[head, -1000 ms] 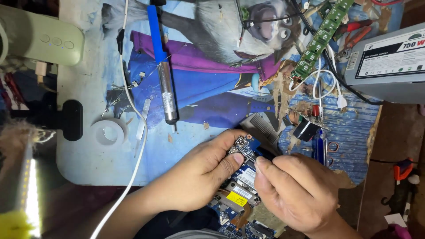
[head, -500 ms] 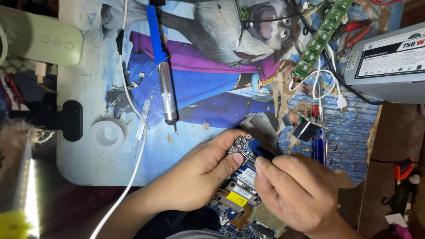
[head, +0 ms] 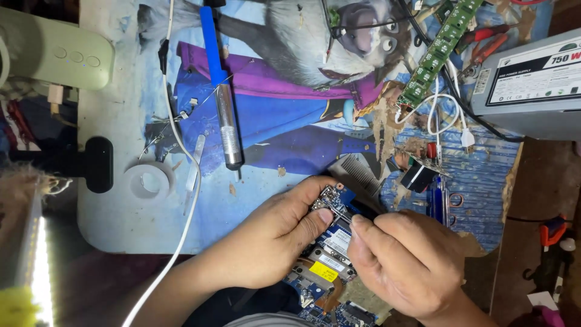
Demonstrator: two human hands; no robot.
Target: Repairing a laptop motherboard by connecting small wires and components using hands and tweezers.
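Observation:
A blue circuit board (head: 331, 254) with a yellow label lies at the near edge of the worn picture mat. My left hand (head: 275, 236) grips the board's far corner, thumb pressing on a small metal part there. My right hand (head: 411, 263) is closed around a thin metal tool (head: 342, 213), likely tweezers, whose tip touches the same corner just beside my left thumb. Most of the tool is hidden inside my fist.
A blue-handled soldering iron (head: 221, 91) lies on the mat (head: 272, 121) beyond my hands, beside a white cable (head: 181, 200) and a tape roll (head: 144, 180). A green board strip (head: 439, 51), a grey power supply box (head: 535, 85) and a black comb (head: 360, 175) sit to the right.

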